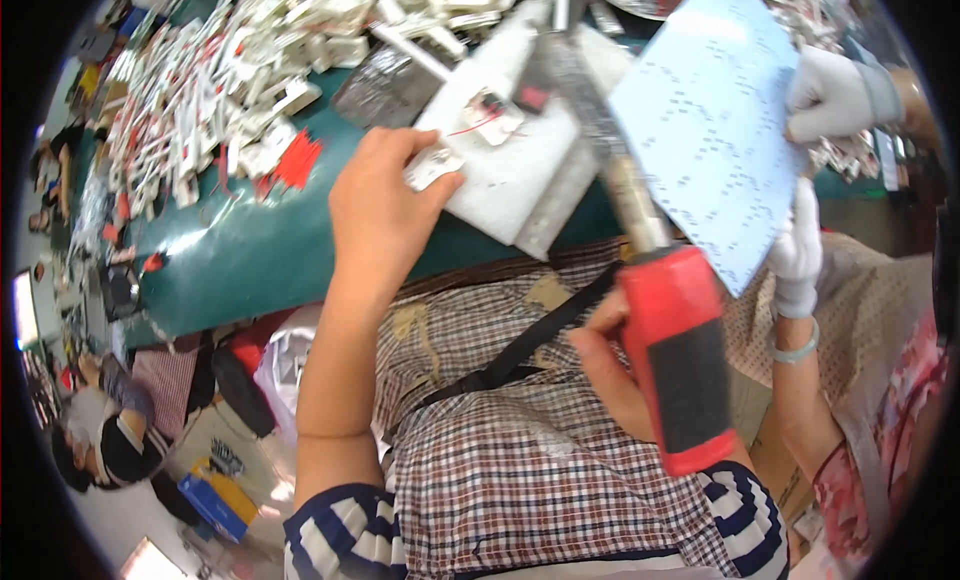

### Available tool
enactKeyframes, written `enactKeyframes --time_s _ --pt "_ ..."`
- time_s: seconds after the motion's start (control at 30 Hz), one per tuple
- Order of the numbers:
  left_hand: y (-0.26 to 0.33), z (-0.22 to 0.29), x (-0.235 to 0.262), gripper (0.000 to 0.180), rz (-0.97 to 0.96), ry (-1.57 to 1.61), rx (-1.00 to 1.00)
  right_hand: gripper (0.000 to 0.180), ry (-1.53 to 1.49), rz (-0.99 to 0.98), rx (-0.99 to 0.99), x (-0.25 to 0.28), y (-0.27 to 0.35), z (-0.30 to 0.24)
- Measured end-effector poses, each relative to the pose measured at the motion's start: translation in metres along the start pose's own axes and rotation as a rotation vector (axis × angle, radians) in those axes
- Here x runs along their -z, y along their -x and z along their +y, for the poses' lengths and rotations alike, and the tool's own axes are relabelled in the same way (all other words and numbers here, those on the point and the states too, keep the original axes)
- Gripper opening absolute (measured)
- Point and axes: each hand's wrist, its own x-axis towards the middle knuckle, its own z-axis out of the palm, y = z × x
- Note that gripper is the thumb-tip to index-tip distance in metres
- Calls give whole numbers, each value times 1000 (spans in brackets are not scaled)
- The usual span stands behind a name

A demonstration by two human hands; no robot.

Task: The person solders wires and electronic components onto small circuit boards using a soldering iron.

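My left hand (385, 205) is over the near-left edge of a white board (500, 195), its thumb and fingers closed around a small white plastic part (432, 167). Just beyond it on the board sits a small white housing (492, 118) with a thin red wire. My right hand (612, 365) is at the left side of a red and black hand tool (680, 360), blurred by motion. Its fingers are mostly behind the tool's body, and the thumb side shows. The tool's pale metal front end (638, 205) points away from me; its exact kind is unclear.
At the right, a co-worker's white-gloved hands (830, 95) hold a pale sheet with rows of small dark marks (705, 130) beside the tool. White plastic parts (230, 80) are heaped on the green table (240, 250), near red pieces (297, 162) and a clear plastic-wrapped bundle (390, 85).
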Motion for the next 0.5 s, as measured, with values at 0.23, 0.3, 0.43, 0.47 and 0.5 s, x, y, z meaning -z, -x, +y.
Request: enactKeyframes --time_s 0.23,0.3,0.43,0.47,0.5 --pt "6 9 -5 38 150 -76 -137 33 -180 59 126 -3 -2 9" --pt "8 21 -4 39 247 -159 -251 30 -263 124 156 -2 -2 5" --pt "33 77 1 50 -532 535 58 30 -408 76 35 7 5 -18" --pt "39 72 -20 54 -647 724 -23 30 -378 54 19 7 9 -22" --pt "45 64 -47 59 -762 910 -109 30 -373 57 37 6 9 -28"
